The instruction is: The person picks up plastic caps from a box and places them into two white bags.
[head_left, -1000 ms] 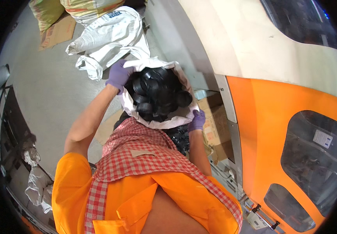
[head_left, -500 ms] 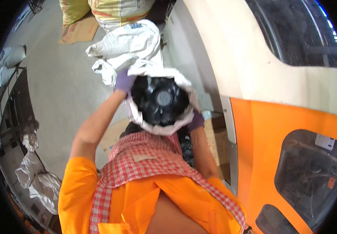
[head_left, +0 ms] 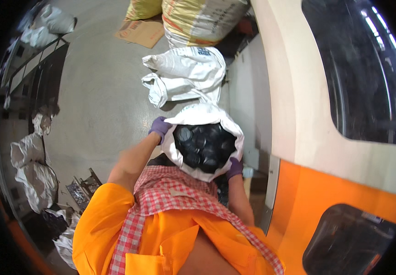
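I hold an open white sack (head_left: 206, 115) in front of my chest, its mouth toward me. It is full of round black plastic pieces (head_left: 202, 145). My left hand (head_left: 160, 127), in a purple glove, grips the sack's rim on the left. My right hand (head_left: 234, 168), also in a purple glove, grips the rim at the lower right. I wear an orange shirt and a red-and-white checked apron (head_left: 175, 201).
A crumpled white sack (head_left: 184, 73) lies on the grey floor beyond. A large yellow-and-white bag (head_left: 198, 18) and flat cardboard (head_left: 138, 32) lie farther back. An orange-and-cream machine (head_left: 345, 192) with dark windows stands at right. White bags (head_left: 33, 169) lie at left.
The sack has been raised and tilted, so its mouth faces me more squarely. Both hands keep their hold on the rim.
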The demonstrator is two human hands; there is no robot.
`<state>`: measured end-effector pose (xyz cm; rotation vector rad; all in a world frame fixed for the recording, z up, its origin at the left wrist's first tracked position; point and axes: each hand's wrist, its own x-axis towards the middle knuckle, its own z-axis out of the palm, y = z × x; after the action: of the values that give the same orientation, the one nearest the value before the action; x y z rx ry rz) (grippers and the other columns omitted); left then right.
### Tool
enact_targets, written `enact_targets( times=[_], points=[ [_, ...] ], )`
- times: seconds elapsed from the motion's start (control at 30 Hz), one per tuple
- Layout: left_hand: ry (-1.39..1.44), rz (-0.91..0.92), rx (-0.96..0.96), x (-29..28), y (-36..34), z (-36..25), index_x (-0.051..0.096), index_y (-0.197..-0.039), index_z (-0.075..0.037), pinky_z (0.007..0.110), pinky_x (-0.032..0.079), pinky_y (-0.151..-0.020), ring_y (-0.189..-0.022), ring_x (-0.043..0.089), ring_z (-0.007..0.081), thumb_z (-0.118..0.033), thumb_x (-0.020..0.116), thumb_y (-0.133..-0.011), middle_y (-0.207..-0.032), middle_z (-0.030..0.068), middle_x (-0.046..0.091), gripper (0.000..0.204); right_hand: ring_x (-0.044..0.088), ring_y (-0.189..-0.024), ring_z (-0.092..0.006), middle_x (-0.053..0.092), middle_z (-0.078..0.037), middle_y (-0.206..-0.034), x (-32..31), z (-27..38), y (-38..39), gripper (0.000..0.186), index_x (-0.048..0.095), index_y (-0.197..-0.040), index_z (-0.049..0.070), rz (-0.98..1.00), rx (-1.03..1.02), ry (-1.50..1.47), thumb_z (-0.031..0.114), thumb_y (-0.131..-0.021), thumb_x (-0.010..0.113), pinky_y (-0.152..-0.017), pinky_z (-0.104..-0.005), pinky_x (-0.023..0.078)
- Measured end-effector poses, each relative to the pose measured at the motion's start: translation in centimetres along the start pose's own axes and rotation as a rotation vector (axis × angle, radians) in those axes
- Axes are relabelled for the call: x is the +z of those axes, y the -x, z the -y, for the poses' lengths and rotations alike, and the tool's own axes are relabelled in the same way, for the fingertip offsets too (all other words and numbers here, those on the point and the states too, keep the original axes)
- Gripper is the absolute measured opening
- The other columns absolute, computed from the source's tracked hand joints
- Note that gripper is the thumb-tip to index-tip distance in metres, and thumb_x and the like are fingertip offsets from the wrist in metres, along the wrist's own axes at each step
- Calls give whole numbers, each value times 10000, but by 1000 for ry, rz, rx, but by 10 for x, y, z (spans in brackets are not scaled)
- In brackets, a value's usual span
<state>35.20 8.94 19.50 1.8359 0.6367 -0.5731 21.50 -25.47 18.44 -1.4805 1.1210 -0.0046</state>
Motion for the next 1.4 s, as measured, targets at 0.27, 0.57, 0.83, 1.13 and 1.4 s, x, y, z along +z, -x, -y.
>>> enact_targets(
  times=[0.27, 0.57, 0.83, 1.13, 1.4],
  points=[
    [-110, 94, 119, -13, 24, -7, 610, -1045, -19, 327, 487, -756, -839, 627, 228, -159, 690, -683, -910, 127, 664, 397, 542, -999, -296, 542, -162, -1140, 16, 15, 16, 607, 457, -1260, -27, 269, 196, -109, 129, -701, 637, -875, -387, 441],
    [488, 186, 134, -165, 73, -90, 592, -1014, 17, 312, 500, -641, -717, 604, 198, -79, 575, -758, -865, 120, 625, 273, 595, -902, -298, 588, -168, -991, 74, 214, 173, 519, 483, -1184, -75, 427, 68, -431, 101, -708, 588, -819, -377, 499],
    [1131, 127, -81, -313, 143, -92, 560, -1021, 55, 329, 532, -665, -724, 629, 234, -14, 506, -804, -882, 145, 619, 234, 589, -959, -339, 579, -199, -1079, 208, 222, 195, 454, 467, -1214, -57, 718, 139, -480, 31, -770, 501, -877, -435, 475],
    [1177, -120, 209, -402, 126, -116, 514, -1155, 34, 382, 491, -832, -918, 600, 274, -39, 561, -750, -1047, 152, 599, 414, 588, -928, -265, 624, -118, -993, 372, 284, 226, 374, 575, -1109, -25, 747, 61, -185, 65, -746, 566, -831, -336, 464],
    [1056, -382, 431, -454, 8, -171, 526, -1141, 10, 377, 470, -871, -959, 590, 267, -71, 554, -765, -1057, 135, 600, 386, 605, -950, -272, 635, -148, -1036, 551, 328, 85, 269, 632, -984, 2, 852, -1290, 330, 48, -723, 589, -847, -353, 478]
  ],
)
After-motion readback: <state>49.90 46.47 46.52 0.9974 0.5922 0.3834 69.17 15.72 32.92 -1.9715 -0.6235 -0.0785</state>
